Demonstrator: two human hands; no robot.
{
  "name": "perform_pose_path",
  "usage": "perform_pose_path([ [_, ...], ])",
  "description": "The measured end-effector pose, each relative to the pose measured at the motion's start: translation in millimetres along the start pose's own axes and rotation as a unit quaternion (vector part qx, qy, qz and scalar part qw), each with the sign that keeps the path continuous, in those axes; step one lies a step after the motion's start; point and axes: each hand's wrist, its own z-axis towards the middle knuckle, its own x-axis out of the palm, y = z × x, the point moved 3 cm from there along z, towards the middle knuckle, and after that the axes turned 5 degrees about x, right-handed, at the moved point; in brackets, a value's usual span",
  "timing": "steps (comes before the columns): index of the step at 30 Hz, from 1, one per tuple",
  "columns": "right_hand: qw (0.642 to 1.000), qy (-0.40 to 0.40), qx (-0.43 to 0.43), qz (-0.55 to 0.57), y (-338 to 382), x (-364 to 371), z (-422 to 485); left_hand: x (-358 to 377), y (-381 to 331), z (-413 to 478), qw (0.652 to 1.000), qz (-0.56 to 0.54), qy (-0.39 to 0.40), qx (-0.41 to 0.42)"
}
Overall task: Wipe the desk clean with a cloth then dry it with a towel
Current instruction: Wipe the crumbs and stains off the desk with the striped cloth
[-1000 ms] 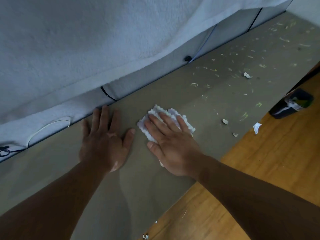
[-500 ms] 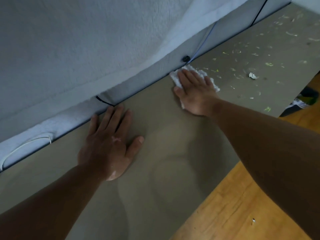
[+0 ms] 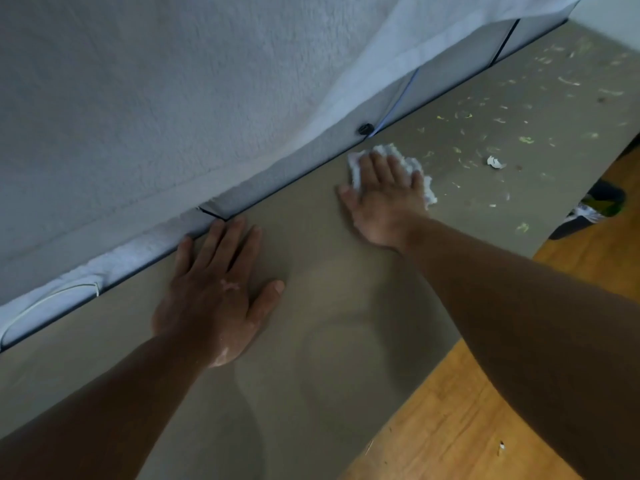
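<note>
1. One white cloth [image 3: 412, 164] lies crumpled flat on the desk [image 3: 311, 341], near its back edge and just short of the littered stretch to the right.
2. The right hand [image 3: 388, 199] presses down on the cloth with its fingers straight and close together. The thumb is spread out to the left onto the bare desk, and the cloth shows past the fingertips and along the little-finger side.
3. The left hand [image 3: 214, 292] rests palm down on the desk, well apart from the cloth. Its fingers are straight and slightly fanned, their tips reaching the back edge, and it holds nothing.
4. Greenish flecks [image 3: 526, 139] are scattered over the desk to the right of the cloth, and a small white crumpled scrap [image 3: 495, 162] lies among them.
5. A grey back panel [image 3: 443, 81] stands along the rear of the desk, with a small black knob [image 3: 365, 129] on it just above the cloth.
6. Pale fabric [image 3: 173, 98] hangs over the panel, and a white cord [image 3: 52, 299] loops at its lower left.
7. A wooden floor [image 3: 450, 427] shows beyond the front edge, with a dark object [image 3: 595, 209] marked in green on it at the right.
</note>
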Motion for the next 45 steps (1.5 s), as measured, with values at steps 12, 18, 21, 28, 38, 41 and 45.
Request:
perform_pose_path([
  [12, 0.977, 0.044, -0.206, 0.018, 15.4, 20.6, -141.9, 0.7, 2.8, 2.3, 1.0, 0.01, 0.005, 0.01],
  [18, 0.999, 0.013, -0.047, 0.019, -42.6, 8.8, -64.3, 1.2, 1.6, 1.1, 1.0, 0.003, 0.003, -0.001],
  [21, 0.999, 0.016, 0.024, 0.03, -56.1, 6.1, -36.2, -0.6, 0.2, 1.2, 1.0, 0.0, 0.003, -0.006],
  [28, 0.995, 0.01, 0.083, 0.05, -16.7, 10.0, -55.7, 1.2, 0.2, 3.6, 1.0, 0.017, 0.003, -0.011],
  [38, 0.995, 0.006, -0.083, 0.06, 55.5, 30.6, -210.7, -0.5, -0.2, 4.7, 1.0, 0.029, 0.006, -0.008],
  [41, 0.992, -0.001, -0.12, 0.046, 42.0, 33.9, -222.7, 0.7, 0.5, 4.5, 1.0, 0.027, -0.002, -0.002],
  [45, 0.998, -0.034, -0.046, 0.018, -4.4, 29.4, -190.4, 1.7, 0.3, 5.0, 1.0, 0.016, 0.002, -0.006],
])
